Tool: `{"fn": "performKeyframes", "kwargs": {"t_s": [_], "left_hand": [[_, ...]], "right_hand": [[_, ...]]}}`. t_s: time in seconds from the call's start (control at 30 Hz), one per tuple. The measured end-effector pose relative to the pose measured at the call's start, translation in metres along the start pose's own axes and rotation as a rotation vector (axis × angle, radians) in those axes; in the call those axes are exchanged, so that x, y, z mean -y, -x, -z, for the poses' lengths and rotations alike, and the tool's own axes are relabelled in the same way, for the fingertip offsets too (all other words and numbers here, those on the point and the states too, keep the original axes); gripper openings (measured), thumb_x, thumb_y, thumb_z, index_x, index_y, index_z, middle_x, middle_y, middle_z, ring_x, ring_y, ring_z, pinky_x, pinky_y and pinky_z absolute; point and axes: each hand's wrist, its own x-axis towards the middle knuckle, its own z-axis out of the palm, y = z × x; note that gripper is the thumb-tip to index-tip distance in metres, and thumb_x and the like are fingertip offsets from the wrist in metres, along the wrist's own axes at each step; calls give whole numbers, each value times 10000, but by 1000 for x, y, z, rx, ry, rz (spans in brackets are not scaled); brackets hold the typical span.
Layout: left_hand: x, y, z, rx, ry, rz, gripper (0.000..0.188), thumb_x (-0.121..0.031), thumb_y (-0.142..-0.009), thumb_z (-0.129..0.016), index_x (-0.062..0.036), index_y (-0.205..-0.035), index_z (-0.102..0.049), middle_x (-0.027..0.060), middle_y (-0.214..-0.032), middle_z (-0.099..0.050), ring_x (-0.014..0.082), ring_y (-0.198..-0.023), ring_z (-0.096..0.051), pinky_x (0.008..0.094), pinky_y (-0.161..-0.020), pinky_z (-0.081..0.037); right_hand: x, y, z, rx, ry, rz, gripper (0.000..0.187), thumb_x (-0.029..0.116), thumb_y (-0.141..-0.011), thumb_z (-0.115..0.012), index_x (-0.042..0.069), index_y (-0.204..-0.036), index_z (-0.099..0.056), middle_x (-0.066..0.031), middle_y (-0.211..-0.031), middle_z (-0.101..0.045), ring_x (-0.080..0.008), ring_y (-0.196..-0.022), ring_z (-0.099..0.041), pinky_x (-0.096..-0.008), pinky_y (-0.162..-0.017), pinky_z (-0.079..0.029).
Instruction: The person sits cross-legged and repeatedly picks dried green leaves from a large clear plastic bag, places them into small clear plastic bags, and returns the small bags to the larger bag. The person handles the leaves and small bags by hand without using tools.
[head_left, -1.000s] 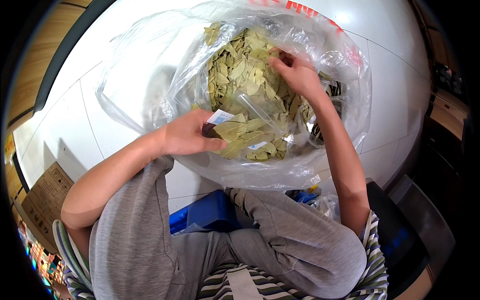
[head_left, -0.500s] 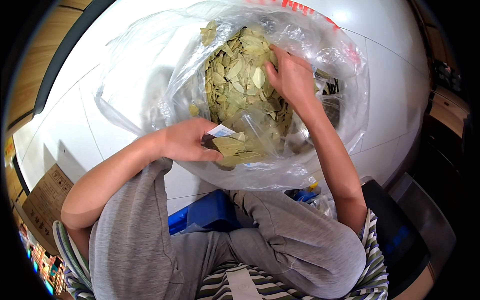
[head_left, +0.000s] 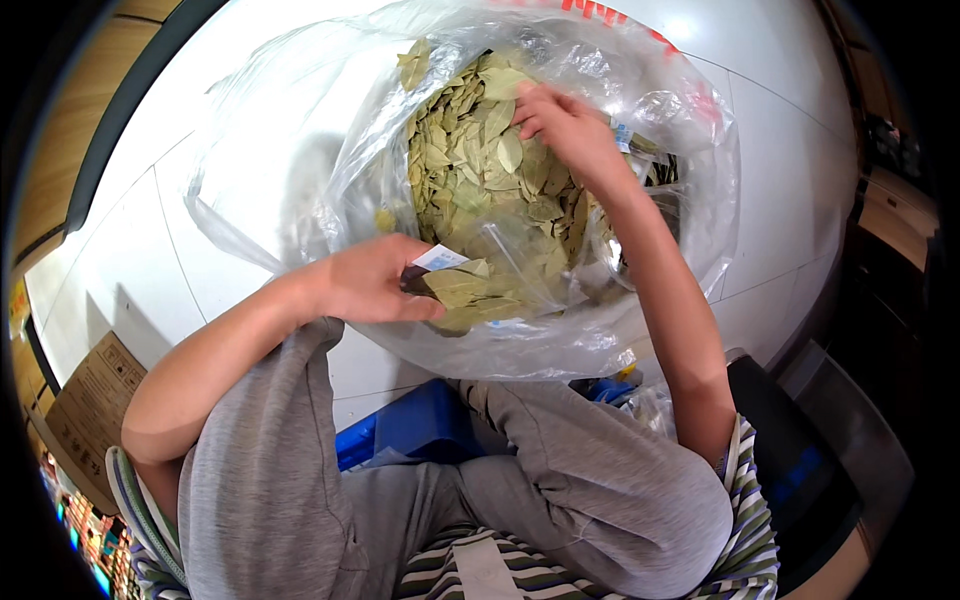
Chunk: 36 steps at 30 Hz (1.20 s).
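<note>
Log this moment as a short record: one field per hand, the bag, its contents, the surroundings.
left hand: holds a small clear pouch part-filled with leaves, at the big bag's near edge
right hand: reaches into the leaf pile, fingers on the leaves
big bag: large, clear plastic, open at the top
contents: dried green leaves, heaped
surroundings: white tiled floor; blue crate by the knees; cardboard box at the left

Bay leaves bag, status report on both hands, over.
Left hand grips small clear pouch of leaves. Right hand deep in dried leaves, fingers curled. Big plastic bag open, nothing blocking.
</note>
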Motion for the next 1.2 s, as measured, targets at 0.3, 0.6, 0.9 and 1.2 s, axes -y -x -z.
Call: {"fn": "performKeyframes", "kwargs": {"t_s": [0.3, 0.6, 0.9, 1.2], "left_hand": [[5, -1, 2, 12, -35, -24, 329, -128, -857, -694, -24, -1165, -647, 66, -931, -711, 129, -800, -628, 284, -716, -504], [8, -3, 3, 0, -70, -54, 310, -145, -849, -701, -22, -1129, -653, 66, -911, -710, 133, -790, -629, 293, -711, -503], [0, -2, 2, 5, -58, -1, 296, -129, -856, -695, -19, -1129, -654, 64, -912, -706, 132, -797, -630, 286, -723, -504], [4, -2, 2, -1, -32, -11, 303, -124, -859, -701, -19, -1140, -654, 54, -937, -714, 121, -817, -635, 280, -725, -512]], "right_hand": [[-6, 43, 8, 55, 918, 224, 435, 228, -772, -760, 40, -1147, -643, -217, -1222, -606, -379, -986, -649, -451, -836, -533], [-5, 40, 28, -21, 394, 105, 383, 158, -829, -721, -24, -1156, -638, -174, -933, -708, -261, -747, -685, -357, -735, -544], [-6, 40, 29, 64, -333, -57, 257, 97, -948, -591, -32, -1171, -580, -85, -993, -697, -136, -846, -694, -274, -752, -560], [-10, 37, 36, 84, -398, -111, 271, 98, -923, -593, -39, -1156, -610, -96, -942, -709, -154, -866, -696, -303, -794, -548]]}}
